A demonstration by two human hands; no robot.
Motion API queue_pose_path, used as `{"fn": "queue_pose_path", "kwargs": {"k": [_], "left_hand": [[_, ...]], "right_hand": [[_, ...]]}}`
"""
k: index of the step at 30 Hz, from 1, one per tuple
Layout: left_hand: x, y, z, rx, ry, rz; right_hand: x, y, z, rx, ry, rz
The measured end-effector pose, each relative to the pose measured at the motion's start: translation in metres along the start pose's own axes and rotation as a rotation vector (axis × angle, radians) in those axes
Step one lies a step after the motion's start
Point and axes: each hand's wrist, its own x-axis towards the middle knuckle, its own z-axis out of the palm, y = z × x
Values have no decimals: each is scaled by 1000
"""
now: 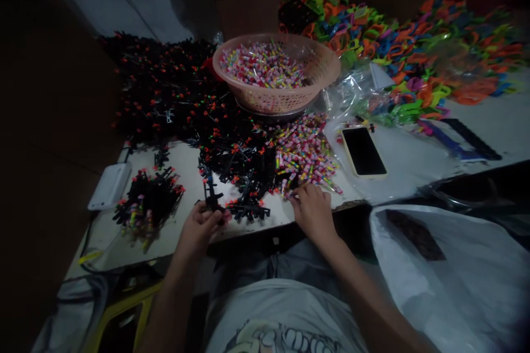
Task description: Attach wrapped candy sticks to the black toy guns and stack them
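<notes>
My left hand [201, 226] is closed around a black toy gun [212, 194], which stands up from the fingers near the table's front edge. My right hand [311, 210] reaches to the near edge of a heap of small wrapped candies [304, 149]; its fingertips are pinched together, and what lies between them is too small to make out. Between the hands is a cluster of black toy guns with orange tips [248, 176]. Left of my left hand sits a smaller pile of black toy guns [153, 198] with candy pieces among them.
A pink basket [327, 69] full of candies stands behind the heap. A large black toy pile [165, 88] lies back left, bright plastic pieces [397, 49] back right. A phone [364, 151] rests on clear plastic; a white device [110, 186] is far left. A white bag [447, 265] hangs front right.
</notes>
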Motion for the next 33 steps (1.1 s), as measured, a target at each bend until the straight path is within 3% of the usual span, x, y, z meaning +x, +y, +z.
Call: {"fn": "queue_pose_path", "kwargs": {"k": [4,7,11,14,18,24,33], "left_hand": [[-16,-4,27,-206,-107,-167],[-22,-9,39,-288,-96,-224],[-28,-15,53,-360,-166,-151],[-34,-15,62,-386,-185,-75],[-39,-14,69,-337,-151,-59],[-40,-19,68,-285,-140,6],[-44,-24,66,-176,-141,75]], "right_hand": [[0,1,3,41,-39,13],[-3,1,0,279,7,-3],[-15,-16,-15,809,8,-10],[-25,-36,-28,986,-81,-29],[-32,-49,-31,1011,-78,-36],[-34,-46,-26,929,-48,-75],[-30,-40,-46,940,-273,-175]]}}
